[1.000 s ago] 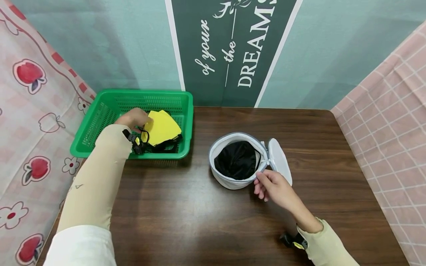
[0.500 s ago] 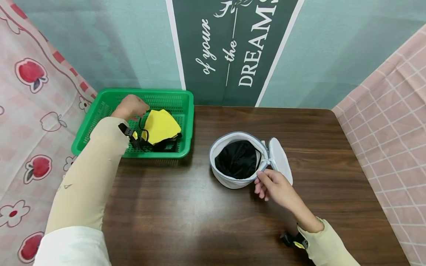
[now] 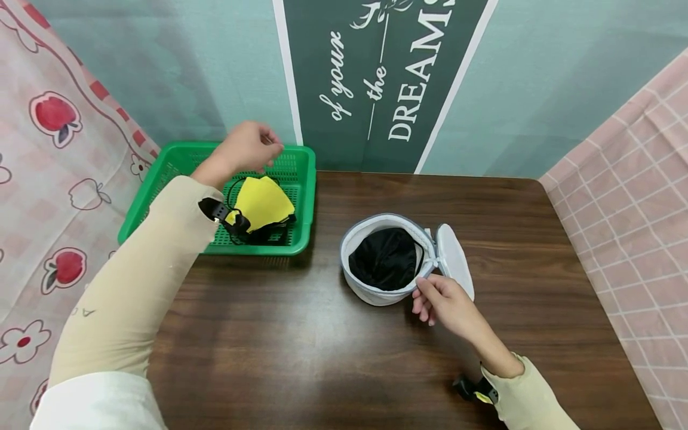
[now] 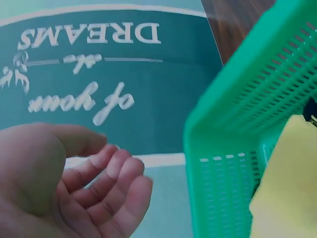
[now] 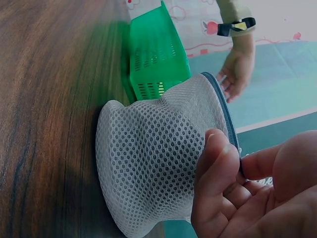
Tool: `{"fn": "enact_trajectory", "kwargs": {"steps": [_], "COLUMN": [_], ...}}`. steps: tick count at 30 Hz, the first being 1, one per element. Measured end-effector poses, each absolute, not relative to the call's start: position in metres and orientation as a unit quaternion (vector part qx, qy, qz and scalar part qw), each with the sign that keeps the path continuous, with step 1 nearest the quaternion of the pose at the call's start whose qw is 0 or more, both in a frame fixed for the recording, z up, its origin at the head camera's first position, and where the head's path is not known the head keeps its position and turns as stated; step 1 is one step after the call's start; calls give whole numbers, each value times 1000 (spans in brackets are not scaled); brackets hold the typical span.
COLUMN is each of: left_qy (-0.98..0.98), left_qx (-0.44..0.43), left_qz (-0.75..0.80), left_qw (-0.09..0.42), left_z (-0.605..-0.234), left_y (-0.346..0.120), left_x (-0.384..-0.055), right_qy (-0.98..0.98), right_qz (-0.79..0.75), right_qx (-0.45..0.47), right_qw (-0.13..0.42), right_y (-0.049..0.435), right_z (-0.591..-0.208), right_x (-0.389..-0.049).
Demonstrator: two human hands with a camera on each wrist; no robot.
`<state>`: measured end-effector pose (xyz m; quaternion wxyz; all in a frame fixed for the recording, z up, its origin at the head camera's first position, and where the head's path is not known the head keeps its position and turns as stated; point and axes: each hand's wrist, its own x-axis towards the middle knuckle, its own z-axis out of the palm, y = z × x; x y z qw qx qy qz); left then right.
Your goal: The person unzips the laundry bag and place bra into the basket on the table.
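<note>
My left hand (image 3: 244,148) is raised over the back of the green basket (image 3: 307,206), its fingers loosely bent and nothing in them; the left wrist view shows the bare palm (image 4: 29,173). In the basket lies a yellow fabric piece (image 3: 263,203) with black trim and thin black cords, partly behind my wrist. On the table stands a round white mesh laundry bag (image 3: 359,291), its lid (image 3: 452,260) folded back to the right. Black cloth (image 3: 384,260) fills its inside. Thumb and fingers of my right hand (image 3: 443,303) pinch the bag's zippered rim (image 5: 224,101).
The brown wooden table (image 3: 301,352) carries both the basket and the bag. Behind it hangs a teal cloth (image 3: 537,89) with lettering. A pink fruit-print cloth (image 3: 43,197) borders the left, a pink checked one (image 3: 639,239) the right.
My left hand has come up out of the basket, away from the yellow fabric, and moved back and right. My right hand keeps its pinch on the bag's rim.
</note>
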<state>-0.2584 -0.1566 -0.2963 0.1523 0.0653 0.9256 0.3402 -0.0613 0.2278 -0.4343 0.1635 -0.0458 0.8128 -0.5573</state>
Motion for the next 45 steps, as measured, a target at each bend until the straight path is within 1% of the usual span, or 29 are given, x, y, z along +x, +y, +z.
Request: {"fn": "enact_trajectory", "kwargs": {"steps": [6,9,11,19,22,26,31,33,37,45], "left_qy": [921,912,900,845,835,823,825,839,870,900], "left_qx": [122,157,180,255,261,248,259,272,293,292], "left_qz": [348,357,371,400,400,408,368,330,246,161], "left_qw": [125,126,141,246,273,309,342,338,312,282], "left_z": [-291,-290,-290,-305,-316,-326,-335,-340,-355,-375], "left_y": [-133,-117,-104,-54,-41,-28,-11,-3,11,24], "left_x": [-248,-239,-231,-199,-195,-192,-185,-182,-176,-169], "right_qy": [813,813,812,813,812,811,814,814,813,814], "right_qz": [-558,-558,-559,-558,-559,-559,-556,-556,-556,-554], "right_qx": [-47,-48,-48,-49,-49,-49,-52,-53,-54,-59], "right_qw": [161,161,161,160,160,165,161,159,162,162], "right_y": [228,228,228,228,228,228,228,228,228,228], "right_z": [-435,-435,-436,-436,-437,-437,-436,-436,-436,-437], "right_x": [-61,-61,-61,-60,-60,-60,-61,-62,-62,-61]}}
